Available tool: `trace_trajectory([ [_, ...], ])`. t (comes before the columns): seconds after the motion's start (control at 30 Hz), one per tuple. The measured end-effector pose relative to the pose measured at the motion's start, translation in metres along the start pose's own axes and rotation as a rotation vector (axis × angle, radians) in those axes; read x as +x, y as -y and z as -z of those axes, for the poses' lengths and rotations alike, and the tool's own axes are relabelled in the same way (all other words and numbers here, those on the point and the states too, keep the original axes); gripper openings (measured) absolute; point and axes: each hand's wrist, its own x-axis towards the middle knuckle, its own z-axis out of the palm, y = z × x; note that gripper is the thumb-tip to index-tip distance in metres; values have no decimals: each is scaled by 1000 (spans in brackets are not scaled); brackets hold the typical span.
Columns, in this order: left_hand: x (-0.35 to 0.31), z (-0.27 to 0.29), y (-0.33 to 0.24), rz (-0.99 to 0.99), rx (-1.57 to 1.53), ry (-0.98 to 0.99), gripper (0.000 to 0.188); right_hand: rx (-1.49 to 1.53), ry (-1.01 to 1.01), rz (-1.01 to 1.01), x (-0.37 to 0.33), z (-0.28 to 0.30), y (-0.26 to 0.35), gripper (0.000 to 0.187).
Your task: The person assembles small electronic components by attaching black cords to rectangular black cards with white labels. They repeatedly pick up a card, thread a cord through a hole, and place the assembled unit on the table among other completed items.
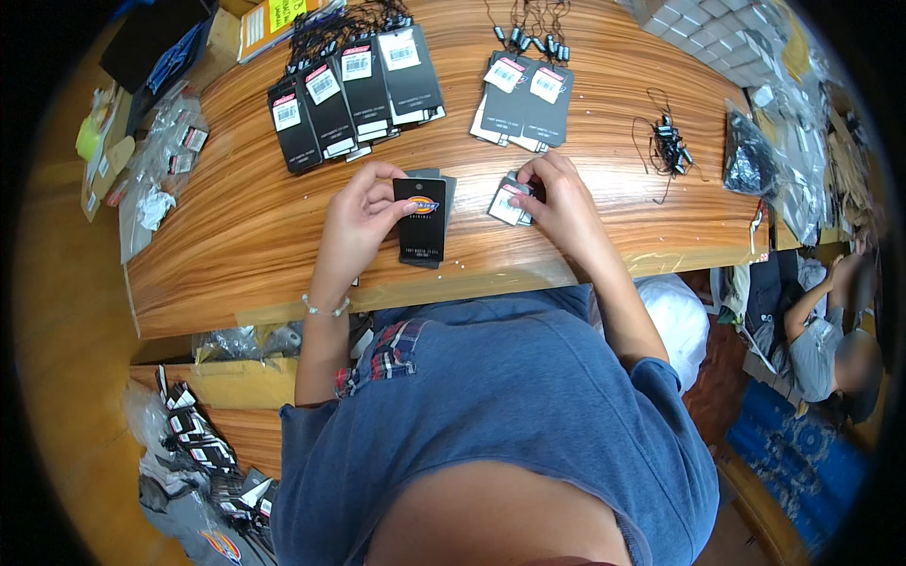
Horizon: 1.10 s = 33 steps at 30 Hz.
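Note:
My left hand [359, 209] pinches a small stack of black hang tags [422, 236] by its left side, thumb on the front. A grey edge of another tag shows behind the stack's right side. To the right, my right hand [566, 206] has thumb and fingers closed on a small white and grey label [507, 200], on top of a little pile near the table's front. Whether it is lifted off the pile, I cannot tell. Beyond my hands lie overlapping rows of strung dark hang tags [361, 92] with white stickers, and a smaller strung group [525, 113].
A loose bunch of black strings [672, 149] lies right on the wooden table [236, 245], beside a plastic bag of black strings [750, 156]. White boxes [713, 38] stand at the far right. Clear plastic bags [170, 156] line the left edge. Another person [821, 340] sits at right.

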Motion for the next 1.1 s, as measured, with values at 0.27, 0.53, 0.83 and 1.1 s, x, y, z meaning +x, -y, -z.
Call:
trace_trajectory([
  [0.27, -2, -42, -9, 20, 51, -82, 18, 575, 47, -116, -7, 8, 21, 20],
  [0.53, 12, -73, -19, -6, -28, 87, 19, 369, -148, 28, -15, 18, 24, 30],
  [0.83, 21, -73, -19, -37, -103, 74, 20, -393, -451, -235, -38, 128, -125, 18],
  [1.1, 28, -75, -13, -65, -166, 217, 15, 32, -519, -279, -30, 141, -126, 16],
])
